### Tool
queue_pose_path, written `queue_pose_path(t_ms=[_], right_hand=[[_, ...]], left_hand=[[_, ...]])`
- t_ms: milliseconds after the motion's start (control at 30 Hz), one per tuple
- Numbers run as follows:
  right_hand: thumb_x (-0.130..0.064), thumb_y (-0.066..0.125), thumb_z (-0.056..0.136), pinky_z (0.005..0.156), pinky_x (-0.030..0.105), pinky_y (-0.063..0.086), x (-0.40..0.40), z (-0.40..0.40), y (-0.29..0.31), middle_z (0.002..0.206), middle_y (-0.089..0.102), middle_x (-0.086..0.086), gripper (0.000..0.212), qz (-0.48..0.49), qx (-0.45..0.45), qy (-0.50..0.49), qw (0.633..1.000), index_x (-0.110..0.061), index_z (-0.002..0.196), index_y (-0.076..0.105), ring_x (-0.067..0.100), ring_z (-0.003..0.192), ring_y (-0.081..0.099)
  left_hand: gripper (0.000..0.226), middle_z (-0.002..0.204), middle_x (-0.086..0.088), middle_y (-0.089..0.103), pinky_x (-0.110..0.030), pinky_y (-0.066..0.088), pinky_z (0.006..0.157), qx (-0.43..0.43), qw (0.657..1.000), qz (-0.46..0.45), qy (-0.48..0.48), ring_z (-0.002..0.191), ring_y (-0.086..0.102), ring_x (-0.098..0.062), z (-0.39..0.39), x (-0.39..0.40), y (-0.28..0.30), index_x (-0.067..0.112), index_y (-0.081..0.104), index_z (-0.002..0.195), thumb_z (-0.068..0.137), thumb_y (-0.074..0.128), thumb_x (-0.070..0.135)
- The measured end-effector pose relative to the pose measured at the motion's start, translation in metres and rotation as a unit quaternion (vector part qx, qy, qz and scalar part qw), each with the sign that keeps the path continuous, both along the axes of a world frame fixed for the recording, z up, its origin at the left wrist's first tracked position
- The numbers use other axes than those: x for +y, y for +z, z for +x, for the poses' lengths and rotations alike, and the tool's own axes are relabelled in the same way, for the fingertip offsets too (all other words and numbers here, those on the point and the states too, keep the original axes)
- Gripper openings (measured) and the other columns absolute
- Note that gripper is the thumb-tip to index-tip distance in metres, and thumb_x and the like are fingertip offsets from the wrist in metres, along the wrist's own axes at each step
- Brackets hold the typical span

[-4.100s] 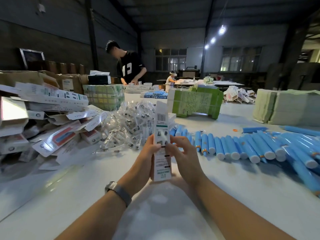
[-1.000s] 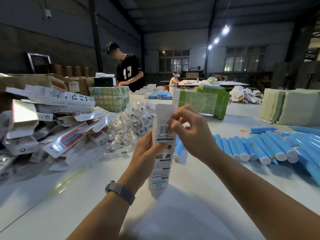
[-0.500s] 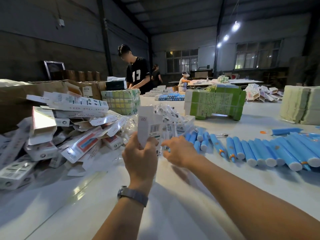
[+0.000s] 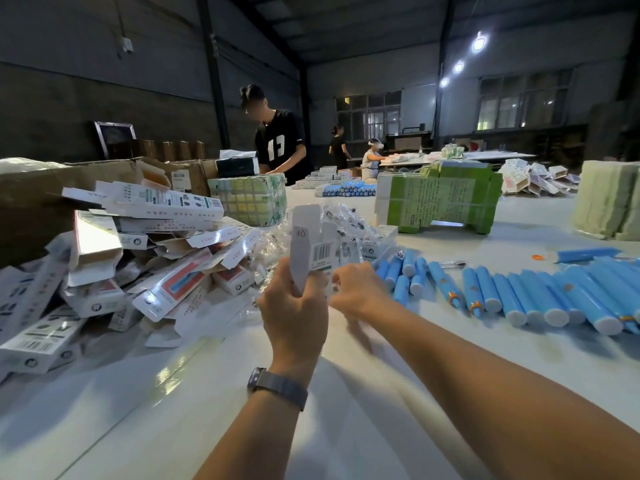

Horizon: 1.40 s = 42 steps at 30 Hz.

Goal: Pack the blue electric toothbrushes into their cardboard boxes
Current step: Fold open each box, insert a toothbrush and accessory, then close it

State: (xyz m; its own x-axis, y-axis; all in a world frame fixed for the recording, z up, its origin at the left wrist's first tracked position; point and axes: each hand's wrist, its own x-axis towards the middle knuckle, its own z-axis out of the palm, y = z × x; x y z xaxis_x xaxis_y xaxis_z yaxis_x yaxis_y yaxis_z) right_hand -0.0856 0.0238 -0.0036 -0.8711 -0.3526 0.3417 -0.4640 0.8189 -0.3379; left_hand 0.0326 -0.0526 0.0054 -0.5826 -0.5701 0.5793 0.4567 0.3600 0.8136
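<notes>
box [image 4: 309, 250] gripped in left hand [image 4: 294, 318], toothbrushes [image 4: 540, 296] rightward

hands [image 4: 294, 317]: 2 | box held in left hand [image 4: 310, 251]: 1 | green carton stacks beyond hands [image 4: 436, 202]: 2 | other people [image 4: 277, 143]: 3

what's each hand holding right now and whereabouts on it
The left hand grips the white toothbrush box by its lower end. The right hand reaches into the clear packets; what it holds cannot be told.

dim hall; three ceiling lamps [image 4: 478, 44] flare at one o'clock. glare streaks the white table [image 4: 173, 368] at seven o'clock, soft arm shadows fall beneath, and wide-angle bending warps the edges.
</notes>
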Motion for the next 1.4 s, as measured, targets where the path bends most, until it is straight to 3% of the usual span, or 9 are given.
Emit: queue_pose_path(t_ms=[200,367,500,633,733,800,900,1133,1400], right_hand=[[-0.017,0.066,0.092,0.063,0.015,0.039,0.052,0.031,0.038,0.093,0.062,0.000,0.012,-0.245,0.050,0.054,0.967,-0.013,0.101,0.073,0.014,0.079,0.059],[-0.014,0.062,0.094,0.061,0.014,0.047,0.111,0.074,0.076,0.088,0.067,0.002,0.012,-0.475,0.094,0.112,0.868,-0.020,0.099,0.071,0.003,0.072,0.060],[-0.013,0.060,0.086,0.057,0.032,0.043,0.135,0.107,0.108,0.076,0.058,0.016,0.015,-0.540,0.136,0.170,0.813,-0.014,0.097,0.069,0.019,0.065,0.049],[-0.004,0.064,0.083,0.057,0.031,0.051,0.136,0.126,0.118,0.073,0.061,0.007,0.034,-0.516,0.183,0.233,0.803,-0.021,0.112,0.057,0.014,0.062,0.054],[0.001,0.068,0.082,0.060,0.034,0.056,0.128,0.130,0.115,0.072,0.062,0.001,0.038,-0.462,0.208,0.272,0.818,-0.020,0.108,0.049,0.014,0.062,0.061],[-0.001,0.072,0.083,0.059,0.033,0.058,0.124,0.129,0.110,0.073,0.062,-0.001,0.035,-0.411,0.242,0.276,0.834,-0.018,0.104,0.049,0.015,0.062,0.062],[-0.010,0.074,0.083,0.057,0.026,0.053,0.120,0.124,0.102,0.070,0.057,-0.016,0.027,-0.323,0.294,0.244,0.866,-0.017,0.101,0.055,0.008,0.059,0.057],[-0.011,0.075,0.083,0.063,0.007,0.037,0.119,0.112,0.089,0.079,0.059,-0.009,0.013,-0.205,0.332,0.223,0.893,-0.008,0.092,0.066,0.007,0.066,0.052],[-0.031,0.063,0.092,0.071,0.025,0.039,0.119,0.094,0.072,0.093,0.052,-0.005,0.030,-0.170,0.308,0.200,0.914,-0.005,0.082,0.073,0.017,0.083,0.055]], left_hand=[[0.027,0.090,0.008,0.075,-0.016,0.053,0.058,0.015,0.987,0.025,-0.159,0.079,0.070,-0.010,0.000,0.009,-0.002,0.025,0.070,0.096,0.072,0.057,0.019],[0.031,0.106,0.008,0.073,-0.014,0.054,0.070,-0.002,0.974,-0.074,-0.216,0.095,0.069,-0.006,0.003,0.018,-0.009,0.017,0.064,0.112,0.082,0.060,0.022],[0.037,0.111,-0.007,0.069,-0.047,0.057,0.085,-0.004,0.974,-0.110,-0.199,0.103,0.066,-0.025,0.006,0.027,-0.014,0.006,0.057,0.117,0.086,0.061,0.026],[0.031,0.107,-0.026,0.062,-0.060,0.051,0.089,0.020,0.976,-0.060,-0.206,0.103,0.059,-0.040,0.008,0.038,-0.014,-0.010,0.044,0.100,0.087,0.064,0.010],[0.022,0.104,-0.001,0.070,-0.027,0.057,0.078,0.042,0.970,-0.031,-0.239,0.103,0.066,-0.012,0.008,0.043,-0.015,-0.009,0.039,0.096,0.090,0.061,-0.010],[0.026,0.105,0.003,0.069,-0.025,0.056,0.079,0.039,0.970,-0.046,-0.237,0.104,0.065,-0.008,0.009,0.044,-0.017,-0.008,0.043,0.100,0.088,0.064,0.002],[0.017,0.099,0.009,0.068,-0.024,0.054,0.079,0.029,0.974,-0.077,-0.212,0.094,0.064,-0.005,0.010,0.045,-0.016,0.031,0.052,0.092,0.083,0.063,0.021],[0.033,0.092,0.005,0.064,-0.045,0.054,0.077,0.044,0.977,-0.120,-0.169,0.087,0.062,-0.023,0.011,0.046,-0.015,0.018,0.045,0.089,0.078,0.060,0.045],[0.034,0.097,0.011,0.066,-0.038,0.057,0.074,0.031,0.971,-0.127,-0.201,0.088,0.066,-0.014,0.015,0.046,-0.013,0.021,0.053,0.109,0.083,0.057,0.042]])
